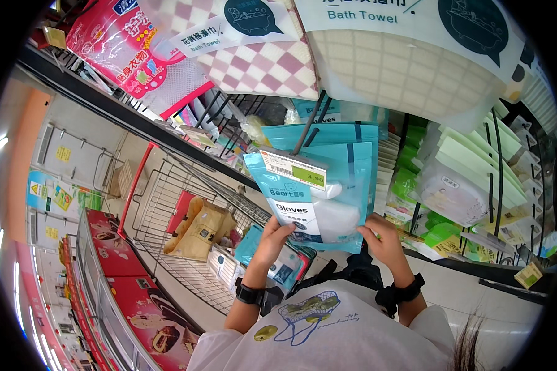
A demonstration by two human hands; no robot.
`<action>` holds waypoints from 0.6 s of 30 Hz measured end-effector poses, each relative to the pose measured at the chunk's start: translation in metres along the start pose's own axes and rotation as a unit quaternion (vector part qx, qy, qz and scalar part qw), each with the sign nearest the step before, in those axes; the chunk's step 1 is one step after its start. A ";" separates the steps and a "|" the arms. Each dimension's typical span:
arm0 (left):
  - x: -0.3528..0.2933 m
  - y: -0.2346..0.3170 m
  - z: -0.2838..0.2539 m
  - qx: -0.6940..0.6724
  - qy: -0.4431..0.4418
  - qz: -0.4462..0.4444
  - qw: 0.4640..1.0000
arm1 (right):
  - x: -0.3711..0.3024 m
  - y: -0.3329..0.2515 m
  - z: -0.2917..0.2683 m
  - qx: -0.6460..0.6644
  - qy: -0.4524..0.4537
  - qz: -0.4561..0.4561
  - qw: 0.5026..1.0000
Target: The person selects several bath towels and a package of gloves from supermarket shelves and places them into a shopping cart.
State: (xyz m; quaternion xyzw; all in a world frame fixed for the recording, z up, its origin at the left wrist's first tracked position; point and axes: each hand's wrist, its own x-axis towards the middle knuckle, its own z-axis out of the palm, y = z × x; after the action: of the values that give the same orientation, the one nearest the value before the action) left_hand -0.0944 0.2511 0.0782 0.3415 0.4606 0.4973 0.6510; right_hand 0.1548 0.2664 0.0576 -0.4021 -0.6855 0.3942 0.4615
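Observation:
A turquoise pouch of gloves (337,219) hangs in front of me on a display hook (307,127), with a white item showing through its clear window. My left hand (271,241) pinches its lower left edge, thumb on the front. On the lower right corner, my right hand (384,240) has thumb and fingers closed. A price tag (294,168) at the hook's end covers part of the pouch's top. Behind it hangs another turquoise pouch (359,131) of the same kind.
To the left stands a wire shopping cart (151,213) holding a brown paper package (203,232) and a turquoise pouch (249,244). Packaged towels (260,65) and a pink mesh bag (136,52) hang above. More hooks with green-and-white packs (470,167) are on the right. Red freezers (114,247) line the far left.

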 end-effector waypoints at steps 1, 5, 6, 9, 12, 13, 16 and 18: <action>0.001 0.000 -0.001 -0.001 -0.011 0.002 1.000 | 0.001 -0.002 -0.001 -0.003 -0.004 0.004 1.000; 0.001 0.001 0.003 0.002 0.000 0.004 1.000 | 0.002 -0.008 -0.002 0.009 -0.002 0.010 1.000; 0.000 0.003 0.005 0.006 0.000 0.002 1.000 | 0.002 -0.008 -0.002 0.009 -0.001 0.008 1.000; 0.000 0.006 0.008 0.017 0.001 0.001 1.000 | 0.002 -0.012 -0.003 0.008 -0.003 0.004 1.000; 0.002 0.012 0.013 0.042 0.002 0.006 0.999 | 0.003 -0.013 -0.003 0.014 0.006 0.021 1.000; 0.004 0.014 0.015 0.052 0.003 0.011 0.999 | 0.003 -0.013 -0.003 0.018 0.012 0.029 0.999; 0.012 0.012 0.017 0.087 0.002 0.051 0.995 | 0.005 -0.008 -0.005 0.013 0.020 0.024 0.999; 0.020 0.019 0.018 0.113 -0.014 0.091 0.989 | 0.012 -0.010 -0.008 0.006 0.038 0.009 0.999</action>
State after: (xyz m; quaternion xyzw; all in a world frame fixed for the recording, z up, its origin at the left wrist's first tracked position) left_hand -0.0825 0.2756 0.0960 0.4602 0.4718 0.4948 0.5664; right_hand 0.1577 0.2756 0.0725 -0.4203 -0.6610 0.3872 0.4864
